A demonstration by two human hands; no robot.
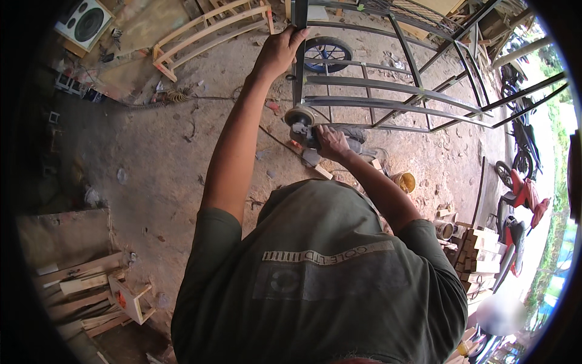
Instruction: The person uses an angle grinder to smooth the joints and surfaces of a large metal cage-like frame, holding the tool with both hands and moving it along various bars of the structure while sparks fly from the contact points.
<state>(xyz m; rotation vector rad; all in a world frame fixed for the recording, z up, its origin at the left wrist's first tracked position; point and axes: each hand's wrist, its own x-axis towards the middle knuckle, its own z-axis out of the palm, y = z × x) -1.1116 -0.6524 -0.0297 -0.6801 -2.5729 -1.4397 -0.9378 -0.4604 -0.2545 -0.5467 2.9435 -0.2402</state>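
My left hand (280, 53) is wrapped round the upper part of a dark square metal bar (298, 76), part of a large welded metal frame (394, 91) with curved rails. In my right hand (332, 143) is an angle grinder (306, 134), its body partly covered by my fingers. The grinder's round disc (300, 114) lies against or very close to the near end of the bar; I cannot tell whether they touch. A small orange glow shows beside the grinder. Both my arms reach forward from a dark green shirt.
A wheel with a black tyre (327, 54) lies beyond the frame. A curved wooden frame (212, 33) and a speaker (85, 24) are at the far left. Near the right arm stands a yellowish bucket (404, 181). Stacked wood (479, 255) and parked motorbikes (518, 200) line the right.
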